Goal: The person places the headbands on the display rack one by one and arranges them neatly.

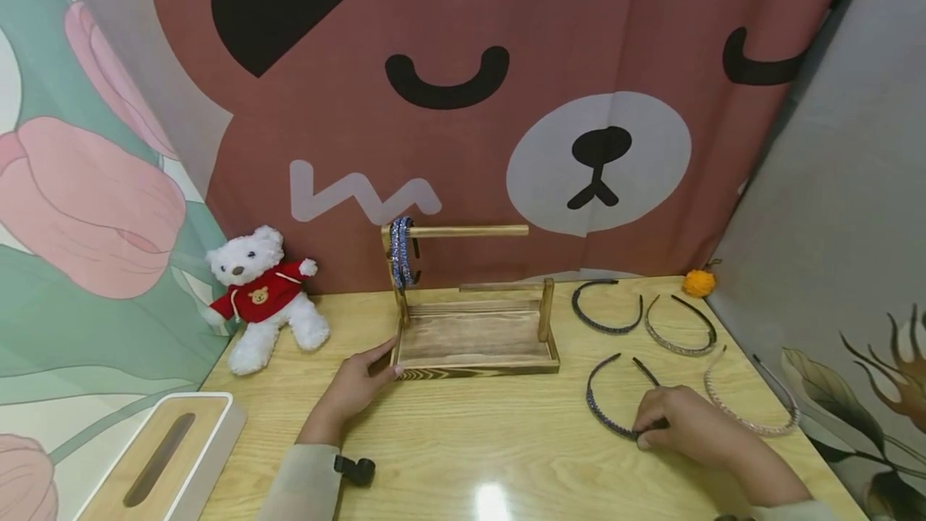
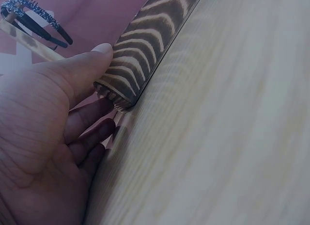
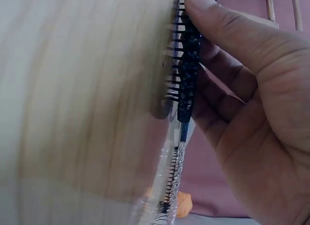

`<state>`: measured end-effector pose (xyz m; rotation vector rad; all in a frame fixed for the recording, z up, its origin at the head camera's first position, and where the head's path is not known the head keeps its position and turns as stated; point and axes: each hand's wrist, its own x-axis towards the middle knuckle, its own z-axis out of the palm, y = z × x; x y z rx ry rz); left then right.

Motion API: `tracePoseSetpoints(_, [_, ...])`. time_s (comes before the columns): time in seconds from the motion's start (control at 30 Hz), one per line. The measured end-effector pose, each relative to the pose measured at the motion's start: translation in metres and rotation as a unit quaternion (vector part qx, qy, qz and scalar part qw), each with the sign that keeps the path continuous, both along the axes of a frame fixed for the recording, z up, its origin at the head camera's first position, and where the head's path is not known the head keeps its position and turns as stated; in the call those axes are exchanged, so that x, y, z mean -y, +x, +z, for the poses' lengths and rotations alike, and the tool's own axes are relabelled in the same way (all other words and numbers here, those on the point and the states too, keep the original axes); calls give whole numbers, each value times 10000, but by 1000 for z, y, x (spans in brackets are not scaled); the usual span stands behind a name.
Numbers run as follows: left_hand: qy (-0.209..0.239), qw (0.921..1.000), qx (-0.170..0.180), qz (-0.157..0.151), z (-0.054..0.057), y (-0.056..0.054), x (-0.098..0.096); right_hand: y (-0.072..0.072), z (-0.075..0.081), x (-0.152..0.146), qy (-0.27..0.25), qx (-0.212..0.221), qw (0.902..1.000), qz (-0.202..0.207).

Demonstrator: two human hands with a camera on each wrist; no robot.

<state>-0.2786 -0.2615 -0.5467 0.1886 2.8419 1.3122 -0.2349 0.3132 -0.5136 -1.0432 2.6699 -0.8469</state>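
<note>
A wooden headband stand (image 1: 481, 372), with a shallow tray and a raised bar, stands on the table. My left hand (image 1: 353, 386) holds the tray's front left corner, the thumb on its edge in the left wrist view and the other fingers beside the end. Blue glittery headbands (image 1: 401, 252) hang at the left end of the bar. At the right, my right hand (image 1: 683, 424) pinches a dark blue headband (image 1: 606, 416) by its curved front. Close to that hand lies a pale beaded headband (image 1: 774, 429); a dark headband (image 1: 608, 330) and a brownish headband (image 1: 676, 350) lie farther back.
A white teddy bear (image 1: 264, 296) in a red sweater sits at the back left. At the front left is a white box with a wooden slotted lid (image 1: 188, 465). A small orange ball (image 1: 698, 284) lies in the back right corner, near the curtain (image 1: 463, 151).
</note>
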Motion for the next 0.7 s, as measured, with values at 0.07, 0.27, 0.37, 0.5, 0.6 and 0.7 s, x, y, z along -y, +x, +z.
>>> tracePoseSetpoints(0.07, [0, 10000, -11, -26, 0, 0, 0, 0, 4, 2, -14, -50, 10000, -77])
tracePoseSetpoints(0.27, [-54, 10000, 6, -24, 2, -1, 2, -4, 34, 2, -363, -137, 9960, -808])
tracePoseSetpoints(0.37, [-70, 10000, -54, -35, 4, -2, 3, -15, 40, -1, -963, -107, 9841, -1491])
tracePoseSetpoints(0.5, [-18, 10000, 6, -56, 3, -4, 4, -38, 37, -6, -2506, 836, 9359, -2332])
tracePoseSetpoints(0.6, [16, 10000, 79, -52, 0, -4, 3, -56, 35, -8, -4217, 1904, 8543, -2367])
tracePoseSetpoints(0.7, [31, 10000, 77, -48, -3, -3, 2, -70, 39, -4, -5578, 2738, 7579, -1988])
